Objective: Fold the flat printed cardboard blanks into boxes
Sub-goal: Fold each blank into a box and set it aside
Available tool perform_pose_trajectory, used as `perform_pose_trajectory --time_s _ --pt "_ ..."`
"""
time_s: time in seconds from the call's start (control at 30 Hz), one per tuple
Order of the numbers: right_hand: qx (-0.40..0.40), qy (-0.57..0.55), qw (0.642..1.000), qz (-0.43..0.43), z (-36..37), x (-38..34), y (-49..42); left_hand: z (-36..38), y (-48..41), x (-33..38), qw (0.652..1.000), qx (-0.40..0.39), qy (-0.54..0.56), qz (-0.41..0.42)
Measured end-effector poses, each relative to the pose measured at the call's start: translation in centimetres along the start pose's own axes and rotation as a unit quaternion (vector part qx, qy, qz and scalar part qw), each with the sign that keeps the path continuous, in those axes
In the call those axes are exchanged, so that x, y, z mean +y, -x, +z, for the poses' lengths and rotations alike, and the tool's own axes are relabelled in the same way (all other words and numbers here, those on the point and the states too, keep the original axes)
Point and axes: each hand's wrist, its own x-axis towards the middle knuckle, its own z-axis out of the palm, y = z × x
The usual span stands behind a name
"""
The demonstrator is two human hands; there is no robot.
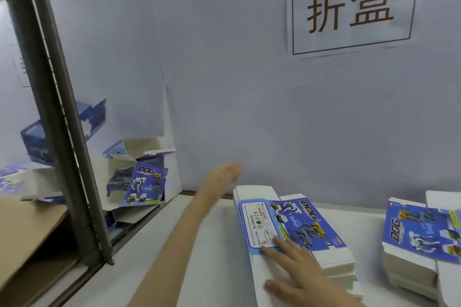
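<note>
White table (224, 244) bears stacked blanks (299, 227) under right hand (296, 264); folded boxes (144, 182) left.

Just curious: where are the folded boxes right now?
Left in the head view: the folded boxes lie heaped past the table's left edge, beside the grey post.

Wall sign (351, 11) reading "折盒", "DOG" on folded box (146, 185), "DOG" on right blank stack (421, 229)

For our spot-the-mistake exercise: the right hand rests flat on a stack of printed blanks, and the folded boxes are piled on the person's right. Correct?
Not quite. The head view shows the folded boxes piled on the left; the right hand does rest flat on the stack of blanks.
</note>
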Motion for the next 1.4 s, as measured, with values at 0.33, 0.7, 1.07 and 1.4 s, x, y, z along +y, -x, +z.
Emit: perform_pose_trajectory --time_s 0.33,0.7,1.07,1.4 --pt "-0.06 0.029 0.996 -0.053 -4.3 -0.9 3.3 8.1 3.8 -6.7 0.941 -0.056 -0.333 -0.005" --pt "0.517 0.011 0.842 -0.155 -8.1 0.2 6.6 3.4 6.7 -2.7 0.97 -0.148 -0.165 0.103" --pt "0.564 -0.304 0.767 0.032 -9.0 0.2 7.0 3.5 10.5 4.7 0.9 0.246 -0.001 0.359" --pt "0.485 -0.438 0.747 -0.125 -9.3 -0.3 7.6 2.9 12.6 7.0 0.891 0.282 0.098 0.341"
